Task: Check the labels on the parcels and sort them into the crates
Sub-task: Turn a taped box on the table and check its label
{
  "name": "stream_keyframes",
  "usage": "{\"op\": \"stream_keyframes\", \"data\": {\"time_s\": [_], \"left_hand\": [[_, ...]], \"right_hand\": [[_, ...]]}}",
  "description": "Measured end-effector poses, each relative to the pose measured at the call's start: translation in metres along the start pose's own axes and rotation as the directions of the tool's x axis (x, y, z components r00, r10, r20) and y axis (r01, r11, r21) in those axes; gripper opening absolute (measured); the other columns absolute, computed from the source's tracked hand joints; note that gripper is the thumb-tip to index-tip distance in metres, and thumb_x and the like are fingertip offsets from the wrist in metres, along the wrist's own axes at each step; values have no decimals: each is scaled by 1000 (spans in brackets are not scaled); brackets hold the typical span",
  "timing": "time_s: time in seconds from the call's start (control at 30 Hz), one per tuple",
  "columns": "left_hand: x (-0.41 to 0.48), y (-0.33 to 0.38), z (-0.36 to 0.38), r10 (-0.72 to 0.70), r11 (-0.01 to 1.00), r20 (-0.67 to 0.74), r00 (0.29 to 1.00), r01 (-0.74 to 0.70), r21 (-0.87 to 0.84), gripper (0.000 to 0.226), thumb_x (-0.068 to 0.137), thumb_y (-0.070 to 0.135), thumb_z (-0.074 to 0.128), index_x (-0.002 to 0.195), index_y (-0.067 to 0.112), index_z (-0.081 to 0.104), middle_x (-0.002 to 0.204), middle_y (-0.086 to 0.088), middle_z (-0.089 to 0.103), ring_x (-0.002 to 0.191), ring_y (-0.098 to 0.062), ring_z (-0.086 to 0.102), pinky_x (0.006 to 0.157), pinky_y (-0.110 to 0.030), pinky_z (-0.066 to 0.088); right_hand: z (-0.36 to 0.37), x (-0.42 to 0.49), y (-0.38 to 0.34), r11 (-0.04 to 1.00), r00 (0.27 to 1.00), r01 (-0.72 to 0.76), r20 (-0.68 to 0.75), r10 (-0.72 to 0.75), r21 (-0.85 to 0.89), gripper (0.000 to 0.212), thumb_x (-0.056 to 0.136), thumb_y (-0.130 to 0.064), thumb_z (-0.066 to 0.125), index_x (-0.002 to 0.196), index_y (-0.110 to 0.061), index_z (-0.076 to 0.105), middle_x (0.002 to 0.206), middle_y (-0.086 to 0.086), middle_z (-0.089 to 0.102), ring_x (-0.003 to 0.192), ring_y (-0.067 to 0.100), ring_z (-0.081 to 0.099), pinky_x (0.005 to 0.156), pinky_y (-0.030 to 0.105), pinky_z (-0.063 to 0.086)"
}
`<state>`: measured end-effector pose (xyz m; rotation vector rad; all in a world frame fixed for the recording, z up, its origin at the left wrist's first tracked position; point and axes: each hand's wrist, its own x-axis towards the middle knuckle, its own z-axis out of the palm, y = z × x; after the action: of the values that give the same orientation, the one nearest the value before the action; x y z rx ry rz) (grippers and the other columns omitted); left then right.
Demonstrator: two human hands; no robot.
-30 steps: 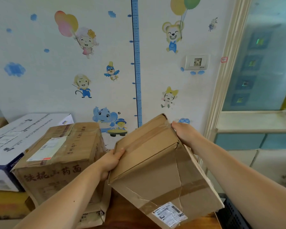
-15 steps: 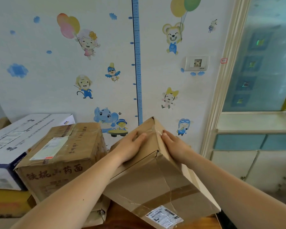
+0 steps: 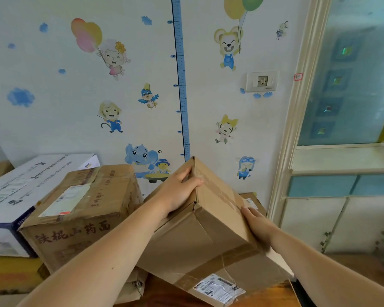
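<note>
At the counter's [image 3: 266,295] right end, the left hand [image 3: 181,192] is gripping the tilted cardboard parcel's [image 3: 208,240] top ridge while the right hand [image 3: 258,228] is pressing flat against its side.

The parcel [image 3: 208,235] is a creased brown carton with taped seams, tilted so that one corner points up. Its white label [image 3: 217,286] lies on the low near face, turned upward. The left hand [image 3: 179,194] grips its top corner. The right hand [image 3: 257,227] lies against its right face, the fingers perhaps hooked behind. Just left of the parcel stands a bigger carton [image 3: 80,229] with red characters and a sticker [image 3: 62,200] on top. Farther left of the parcel is a white box [image 3: 20,185]. Behind the parcel's right side a small carton [image 3: 256,201] shows.
</note>
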<state>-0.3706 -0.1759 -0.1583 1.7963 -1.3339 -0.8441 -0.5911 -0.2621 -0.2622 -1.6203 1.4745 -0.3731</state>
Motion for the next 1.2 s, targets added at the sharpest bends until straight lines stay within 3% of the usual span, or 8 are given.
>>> {"op": "stream_keyframes", "data": {"time_s": [0.2,0.33,0.57,0.73,0.93,1.07,1.13,1.2], "left_hand": [[-3,3,-3,2,1000,18,1000,-3,26,93,60,69,49,149,52,26,154,11,37,140,-17,35,116,-46,26],[-1,2,-6,25,1000,-1,1000,-25,16,66,90,40,51,152,43,28,149,8,44,135,-16,41,114,-39,29],[0,-11,-11,35,997,-25,999,-37,-68,60,95,27,48,151,41,30,141,10,50,127,-14,47,108,-34,34],[2,-19,-14,24,994,-22,999,-26,-109,69,82,39,52,148,47,34,137,14,56,123,-13,52,111,-40,36],[-2,-41,-16,-60,973,-27,998,53,-226,58,95,27,49,143,53,29,116,12,65,109,-18,62,106,-43,42],[0,-65,-25,-153,966,-9,988,147,-213,57,94,11,46,137,48,39,118,5,66,107,-20,62,100,-42,46],[-3,-78,-22,-224,965,-14,974,220,-142,54,93,16,53,139,39,40,122,2,62,109,-19,59,94,-39,47],[-2,-96,-15,-294,951,-17,956,291,-107,85,80,43,71,151,33,26,134,0,57,117,-22,57,102,-43,45]], "right_hand": [[1,1,7,999,999,-15,30,13,40,54,99,-64,26,125,-25,53,119,1,51,104,20,49,94,36,32],[2,7,22,997,998,-53,36,51,49,57,96,-70,25,124,-27,49,117,3,56,101,19,56,98,42,39],[4,6,36,979,982,-187,-8,188,84,66,97,-69,26,150,-30,30,144,9,44,120,30,50,105,40,33],[0,13,30,980,980,-183,-65,189,83,70,93,-72,32,149,-30,34,141,9,48,101,27,51,99,38,40],[-7,17,25,981,973,-190,-143,183,-34,86,80,-84,31,151,-35,29,145,12,44,120,34,53,103,44,43],[-5,13,15,973,959,-199,-229,168,-120,86,77,-85,38,149,-39,30,146,14,39,124,40,49,101,48,44],[-4,11,11,956,952,-198,-276,135,-215,85,78,-85,39,149,-39,30,148,12,36,127,38,47,102,50,43],[0,11,8,926,953,-194,-286,100,-323,84,80,-84,36,150,-39,26,152,10,33,132,36,42,104,51,41]]}}
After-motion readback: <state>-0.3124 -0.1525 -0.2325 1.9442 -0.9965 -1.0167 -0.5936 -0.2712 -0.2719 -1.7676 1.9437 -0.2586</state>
